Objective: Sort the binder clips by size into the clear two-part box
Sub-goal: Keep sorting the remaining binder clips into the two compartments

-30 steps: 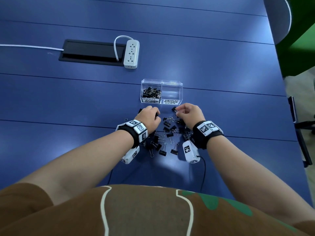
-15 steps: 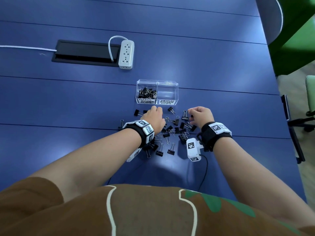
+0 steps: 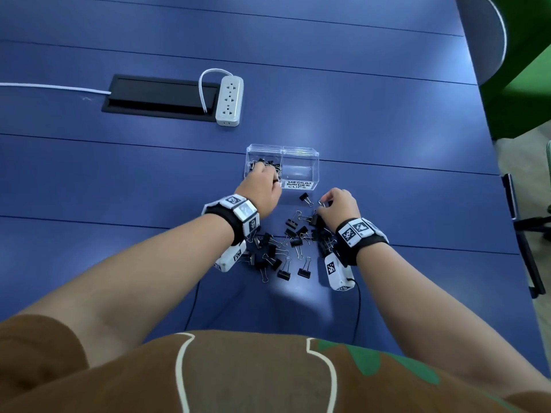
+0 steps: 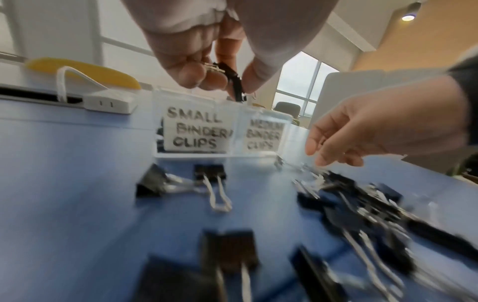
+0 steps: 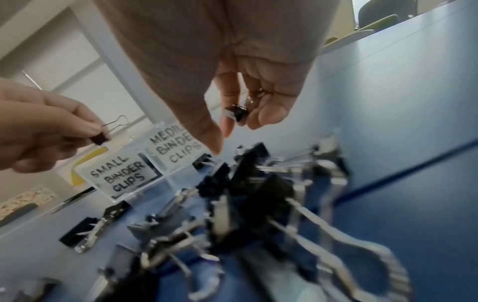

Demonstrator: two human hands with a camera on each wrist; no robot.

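While left hand [image 4: 207, 51] pinches black clip [image 4: 232, 77] | right hand [image 5: 232, 71] grips another [image 5: 236, 112] (seemingly small, wire-handled)

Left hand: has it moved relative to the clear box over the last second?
Yes. The left hand went forward from the loose clips to the clear box, now over its left compartment, pinching a small clip.

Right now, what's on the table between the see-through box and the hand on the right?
One loose binder clip lies on the blue table between the clear box and the right hand, clearest in the head view.
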